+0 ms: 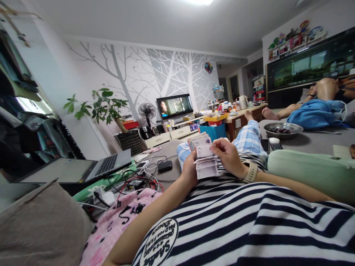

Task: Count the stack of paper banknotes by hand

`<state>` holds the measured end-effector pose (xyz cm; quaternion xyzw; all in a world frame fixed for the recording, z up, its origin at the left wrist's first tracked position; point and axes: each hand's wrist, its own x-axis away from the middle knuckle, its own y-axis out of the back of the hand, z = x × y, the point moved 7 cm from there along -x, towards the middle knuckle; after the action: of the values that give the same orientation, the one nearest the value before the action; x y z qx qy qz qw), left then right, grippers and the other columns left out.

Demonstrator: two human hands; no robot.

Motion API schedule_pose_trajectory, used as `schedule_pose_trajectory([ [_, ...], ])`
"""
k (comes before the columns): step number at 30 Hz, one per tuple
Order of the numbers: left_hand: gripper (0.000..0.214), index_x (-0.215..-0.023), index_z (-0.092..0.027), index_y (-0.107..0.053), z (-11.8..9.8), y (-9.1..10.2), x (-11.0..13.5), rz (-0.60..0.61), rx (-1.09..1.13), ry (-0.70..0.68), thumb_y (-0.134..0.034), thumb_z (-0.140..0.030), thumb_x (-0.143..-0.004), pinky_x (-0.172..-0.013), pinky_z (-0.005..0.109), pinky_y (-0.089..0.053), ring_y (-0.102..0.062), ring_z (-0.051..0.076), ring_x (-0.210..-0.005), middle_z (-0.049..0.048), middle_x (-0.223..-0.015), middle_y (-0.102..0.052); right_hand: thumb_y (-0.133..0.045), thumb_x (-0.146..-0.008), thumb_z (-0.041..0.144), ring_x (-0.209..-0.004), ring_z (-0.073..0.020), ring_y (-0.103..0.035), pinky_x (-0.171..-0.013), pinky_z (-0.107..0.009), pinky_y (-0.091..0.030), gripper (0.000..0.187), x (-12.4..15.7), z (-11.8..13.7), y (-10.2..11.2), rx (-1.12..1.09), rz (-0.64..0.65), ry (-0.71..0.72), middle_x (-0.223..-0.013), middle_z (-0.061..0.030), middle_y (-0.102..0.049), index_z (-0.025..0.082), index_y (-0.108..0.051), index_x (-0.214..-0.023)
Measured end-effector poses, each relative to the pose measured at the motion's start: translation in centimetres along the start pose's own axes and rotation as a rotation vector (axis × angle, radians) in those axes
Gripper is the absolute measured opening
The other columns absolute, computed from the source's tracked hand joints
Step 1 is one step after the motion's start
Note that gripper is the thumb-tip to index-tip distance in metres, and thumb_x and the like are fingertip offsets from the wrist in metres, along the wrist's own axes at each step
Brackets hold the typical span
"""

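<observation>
I lie back in a striped shirt and plaid trousers with both hands raised over my lap. My left hand [189, 170] is closed round the lower part of a stack of banknotes [204, 157], which fans upward. My right hand [229, 155], with a watch on its wrist, pinches the notes from the right, thumb on the top note. Some notes are folded down over the front of the stack.
An open laptop [91, 168] rests at my left, with tangled cables [133, 183] and a small black box [165, 166] beside it. A metal bowl [283, 129], phone and remote lie on the grey surface at right. Another person's legs [299, 103] stretch out beyond. A fan, television and plant stand ahead.
</observation>
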<state>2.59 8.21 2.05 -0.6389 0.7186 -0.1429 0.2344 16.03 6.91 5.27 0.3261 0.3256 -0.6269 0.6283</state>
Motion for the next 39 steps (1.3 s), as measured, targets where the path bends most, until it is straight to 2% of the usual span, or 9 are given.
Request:
schedule_pose_trajectory([
  [17, 0.036, -0.103, -0.014, -0.068, -0.02, -0.33, 0.37, 0.044, -0.059, 0.004, -0.062, -0.039, -0.078, -0.084, 0.039, -0.053, -0.069, 0.028, -0.089, 0.0099, -0.088, -0.074, -0.051, -0.091, 0.039, -0.068, -0.0140, -0.047, -0.063, -0.026, -0.038, 0.024, 0.04, 0.54, 0.00, 0.003, 0.002, 0.049, -0.071, 0.0005, -0.052, 0.019, -0.057, -0.078],
  [26, 0.033, -0.104, -0.016, -0.068, 0.83, 0.05, -0.20, 0.042, 0.012, 0.078, -0.060, -0.038, -0.080, -0.086, 0.039, -0.053, -0.069, 0.028, -0.091, 0.0096, -0.090, -0.074, -0.050, -0.091, 0.044, -0.068, -0.0150, -0.048, -0.064, -0.027, -0.040, 0.028, 0.02, 0.46, -0.08, 0.024, 0.018, 0.035, -0.070, -0.0002, -0.053, 0.020, -0.056, -0.077],
  [39, 0.030, -0.101, -0.012, -0.067, 0.33, -0.31, 0.21, 0.046, 0.014, 0.053, -0.061, -0.027, -0.076, -0.083, 0.037, -0.054, -0.069, 0.027, -0.088, 0.0098, -0.091, -0.074, -0.050, -0.090, 0.043, -0.071, -0.0151, -0.051, -0.063, -0.025, -0.041, 0.027, 0.18, 0.70, 0.05, 0.071, 0.003, 0.012, -0.072, -0.0009, -0.056, 0.020, -0.058, -0.077],
])
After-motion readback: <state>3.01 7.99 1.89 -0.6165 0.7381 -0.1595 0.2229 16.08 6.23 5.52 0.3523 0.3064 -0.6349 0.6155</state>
